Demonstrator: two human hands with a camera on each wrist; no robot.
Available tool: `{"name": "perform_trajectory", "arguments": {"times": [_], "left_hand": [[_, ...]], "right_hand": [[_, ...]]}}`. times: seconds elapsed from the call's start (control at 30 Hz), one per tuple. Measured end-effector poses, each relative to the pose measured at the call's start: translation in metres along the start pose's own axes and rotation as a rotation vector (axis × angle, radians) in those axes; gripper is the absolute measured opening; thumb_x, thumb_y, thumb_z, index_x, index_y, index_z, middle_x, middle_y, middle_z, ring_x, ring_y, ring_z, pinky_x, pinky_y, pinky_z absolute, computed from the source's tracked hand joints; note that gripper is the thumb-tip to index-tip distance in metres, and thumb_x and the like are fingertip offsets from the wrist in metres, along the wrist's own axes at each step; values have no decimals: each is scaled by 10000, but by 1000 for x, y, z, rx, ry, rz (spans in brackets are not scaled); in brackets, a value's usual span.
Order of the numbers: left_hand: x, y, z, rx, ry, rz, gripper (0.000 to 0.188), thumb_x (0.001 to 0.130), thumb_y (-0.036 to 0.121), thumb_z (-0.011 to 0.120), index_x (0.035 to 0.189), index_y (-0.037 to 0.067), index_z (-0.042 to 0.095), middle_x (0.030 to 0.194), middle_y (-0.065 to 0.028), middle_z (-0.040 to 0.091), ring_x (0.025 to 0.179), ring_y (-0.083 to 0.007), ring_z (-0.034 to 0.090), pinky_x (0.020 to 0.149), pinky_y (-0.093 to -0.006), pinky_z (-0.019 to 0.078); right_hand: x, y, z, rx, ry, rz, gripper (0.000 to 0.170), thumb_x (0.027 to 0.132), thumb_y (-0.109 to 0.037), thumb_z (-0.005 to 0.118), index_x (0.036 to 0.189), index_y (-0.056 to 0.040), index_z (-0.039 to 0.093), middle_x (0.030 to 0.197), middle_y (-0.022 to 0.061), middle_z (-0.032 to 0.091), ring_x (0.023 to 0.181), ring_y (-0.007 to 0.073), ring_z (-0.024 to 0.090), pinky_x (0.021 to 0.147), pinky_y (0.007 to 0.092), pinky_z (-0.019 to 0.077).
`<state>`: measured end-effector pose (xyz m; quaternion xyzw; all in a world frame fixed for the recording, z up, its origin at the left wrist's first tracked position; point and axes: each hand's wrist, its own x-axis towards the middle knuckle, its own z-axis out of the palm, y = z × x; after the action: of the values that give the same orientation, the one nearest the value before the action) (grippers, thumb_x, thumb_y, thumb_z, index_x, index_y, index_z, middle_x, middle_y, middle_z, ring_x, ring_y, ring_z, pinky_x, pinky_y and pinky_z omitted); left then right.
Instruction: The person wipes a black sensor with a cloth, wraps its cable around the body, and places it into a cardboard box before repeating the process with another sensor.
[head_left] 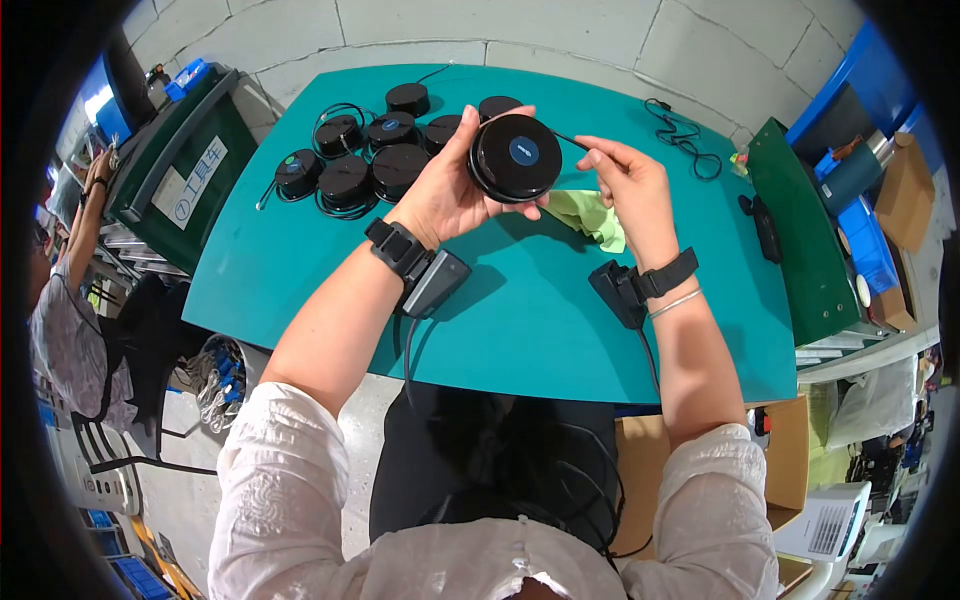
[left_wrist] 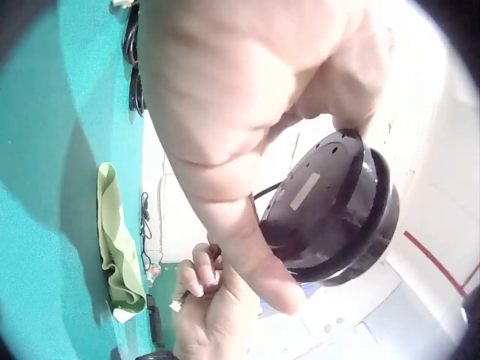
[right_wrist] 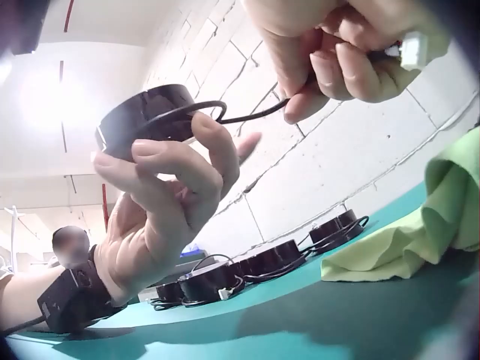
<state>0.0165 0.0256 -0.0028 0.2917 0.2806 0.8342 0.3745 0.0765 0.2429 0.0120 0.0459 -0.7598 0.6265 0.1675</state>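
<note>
My left hand [head_left: 440,200] holds a black, round, puck-shaped device [head_left: 515,165] above the table, fingers and thumb around its edge. A round blue label sits on its glossy face in the head view. A thin black cable [right_wrist: 255,117] loops off the device toward my right hand [head_left: 637,190], which pinches it between thumb and fingers. Beyond those fingers the cable's white connector [right_wrist: 413,51] sticks out in the right wrist view. Under the raised hands a light green cloth [head_left: 590,215] lies crumpled on the table.
Several similar black devices [head_left: 345,183] with coiled cables stand at the back left of the green table [head_left: 500,330]. A loose black cable [head_left: 688,135] lies at the back right. Near the right edge is a slim black object [head_left: 765,228]. Another person's arm [head_left: 88,210] shows far left.
</note>
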Motion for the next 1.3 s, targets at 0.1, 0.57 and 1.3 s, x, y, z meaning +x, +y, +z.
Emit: {"name": "perform_trajectory", "arguments": {"times": [0.1, 0.57, 1.3], "left_hand": [[0, 3, 8, -24, 59, 7, 695, 993, 583, 298, 1474, 81, 307, 1149, -242, 578, 879, -375, 643, 666, -421, 605], [-5, 8, 4, -84, 167, 23, 781, 969, 650, 256, 1406, 21, 405, 999, -238, 595, 703, -298, 573, 521, -316, 490], [-4, 9, 9, -56, 116, -28, 842, 953, 678, 241, 1381, -34, 381, 877, -269, 576, 533, -307, 600, 380, -314, 505]], "right_hand": [[2, 4, 0, 97, -39, -16, 251, 942, -125, 584, 1142, -10, 682, 876, 55, 690, 584, 29, 437, 537, 192, 395], [5, -4, 5, 693, -196, -7, 382, 958, -168, 567, 1279, 34, 525, 1117, 164, 646, 843, 147, 618, 777, 292, 523], [5, 5, -2, 629, -177, -195, 104, 943, -147, 628, 971, -47, 633, 1026, 142, 688, 844, 184, 664, 738, 303, 534]]}}
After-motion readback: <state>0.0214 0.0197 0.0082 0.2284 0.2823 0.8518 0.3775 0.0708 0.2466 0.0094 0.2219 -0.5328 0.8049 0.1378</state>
